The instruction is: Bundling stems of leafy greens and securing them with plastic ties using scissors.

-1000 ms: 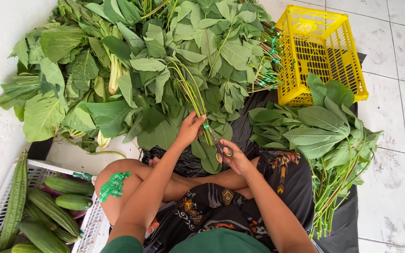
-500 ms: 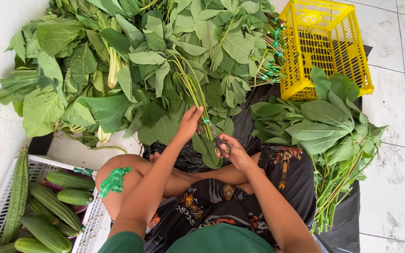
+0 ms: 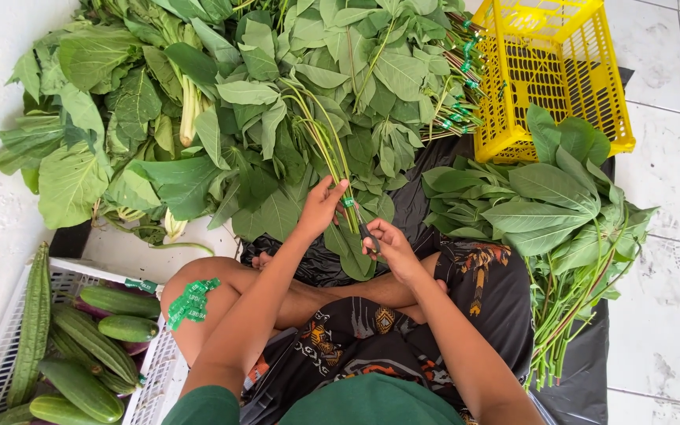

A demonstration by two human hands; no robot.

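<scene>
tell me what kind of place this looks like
Probably a market stall or a home produce-sorting spot on a tiled floor. A big pile of leafy greens, a yellow crate and a white basket of cucumbers surround the seated person, whose left hand holds stems.

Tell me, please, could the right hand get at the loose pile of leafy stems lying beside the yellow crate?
Probably yes. The right hand is busy at the bunch of stems, but the loose pile lies on that same side, with only the black sheet between.
</scene>
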